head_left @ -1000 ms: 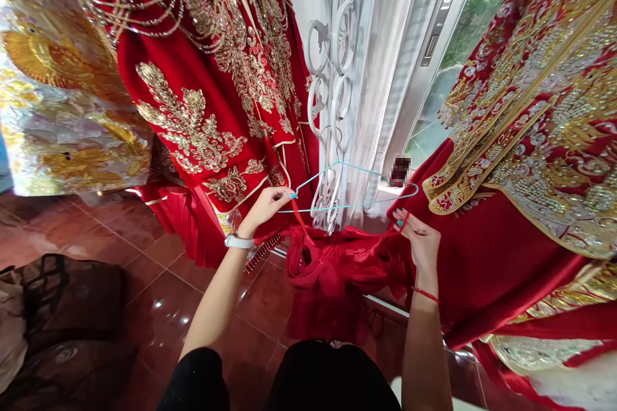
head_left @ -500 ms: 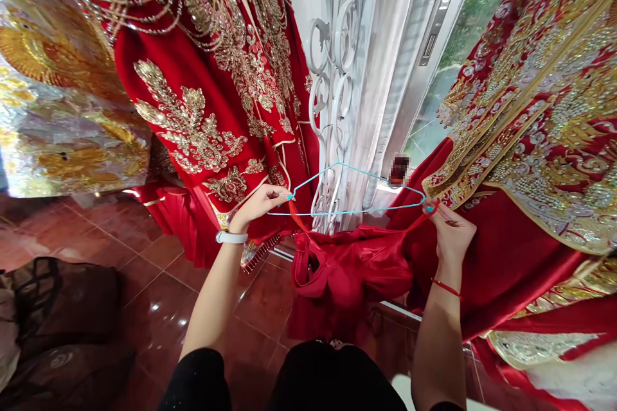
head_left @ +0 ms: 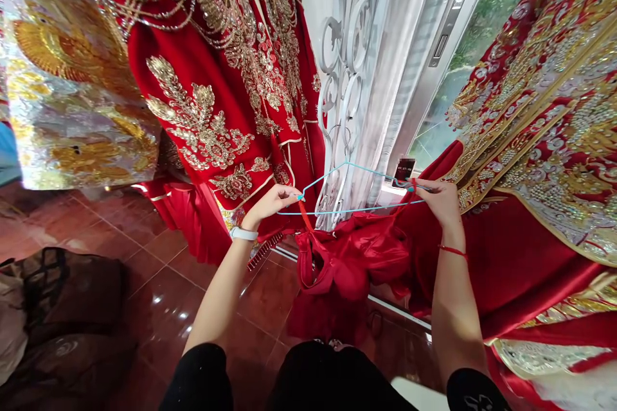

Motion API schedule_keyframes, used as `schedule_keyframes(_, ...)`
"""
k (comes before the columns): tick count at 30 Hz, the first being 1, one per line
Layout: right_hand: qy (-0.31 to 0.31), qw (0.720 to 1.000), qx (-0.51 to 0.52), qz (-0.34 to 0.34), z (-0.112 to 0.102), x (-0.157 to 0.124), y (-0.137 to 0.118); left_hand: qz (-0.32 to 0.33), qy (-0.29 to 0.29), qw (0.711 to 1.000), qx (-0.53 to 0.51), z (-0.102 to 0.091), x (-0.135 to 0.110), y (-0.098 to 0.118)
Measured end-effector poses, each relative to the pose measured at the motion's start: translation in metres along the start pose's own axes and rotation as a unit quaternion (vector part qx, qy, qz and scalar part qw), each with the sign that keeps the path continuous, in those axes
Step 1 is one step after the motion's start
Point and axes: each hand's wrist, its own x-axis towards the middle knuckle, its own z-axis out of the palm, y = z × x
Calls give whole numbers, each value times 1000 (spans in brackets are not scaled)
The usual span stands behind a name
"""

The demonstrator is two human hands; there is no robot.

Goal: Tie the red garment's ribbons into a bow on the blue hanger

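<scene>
A light-blue wire hanger is held out in front of me, its hook pointing away. My left hand pinches the hanger's left shoulder, where a thin red strap hangs down beside the fingers. From the straps a red satin dress droops below the bottom bar, its top folded and crumpled. My right hand is closed at the hanger's right arm, with the other red strap between thumb and fingers. The palm hides the right end of the hanger.
Red embroidered gowns hang on the left and right. White scrolled ironwork and a window frame stand ahead. A small dark device is behind the hanger. Brown bags lie on the tiled floor.
My right hand has moved up and inward along the hanger's right arm, bringing the strap with it. The left hand keeps its pinch. The view has shifted slightly.
</scene>
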Motion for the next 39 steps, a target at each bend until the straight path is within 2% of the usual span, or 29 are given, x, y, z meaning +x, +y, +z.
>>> schedule_keyframes(4,-67,997,-24,-29,11,8,-1,-2,32,999,-7,9,-1,-7)
schedule_keyframes(9,-106,988,-91,-63,17,12,6,4,81,997,6,21,-4,-17)
schedule_keyframes(12,-105,984,-117,-81,19,11,8,19,126,991,37,26,-6,-20)
schedule_keyframes(15,-72,979,-144,-125,24,1,0,39,174,980,93,33,-14,-19)
schedule_keyframes(17,-32,977,-154,-147,29,-11,-8,53,227,962,141,45,-26,-21)
schedule_keyframes(19,10,978,-146,-148,37,-28,-14,50,312,932,179,63,-47,-27)
schedule_keyframes(21,18,989,-94,-115,51,-48,-14,25,393,899,193,85,-76,-38)
schedule_keyframes(22,4,995,-53,-83,59,-58,-11,11,406,893,192,96,-91,-44)
schedule_keyframes(23,-20,999,-6,-41,70,-69,-7,1,393,899,192,105,-106,-49)
schedule_keyframes(24,-49,998,37,6,81,-79,-1,-3,355,916,188,113,-120,-53)
schedule_keyframes(26,-116,982,105,107,107,-96,10,-13,202,963,176,123,-141,-56)
schedule_keyframes(28,-184,946,169,205,135,-110,18,-29,42,986,157,124,-151,-53)
schedule_keyframes(30,-229,903,237,276,161,-119,20,-52,-45,988,136,121,-154,-48)
schedule_keyframes(32,-242,876,293,297,183,-123,15,-74,-50,990,113,117,-152,-45)
schedule_keyframes(35,-233,867,348,270,206,-123,3,-99,22,993,65,112,-151,-46)
schedule_keyframes(39,-243,858,363,272,222,-118,-5,-121,112,986,0,100,-148,-48)
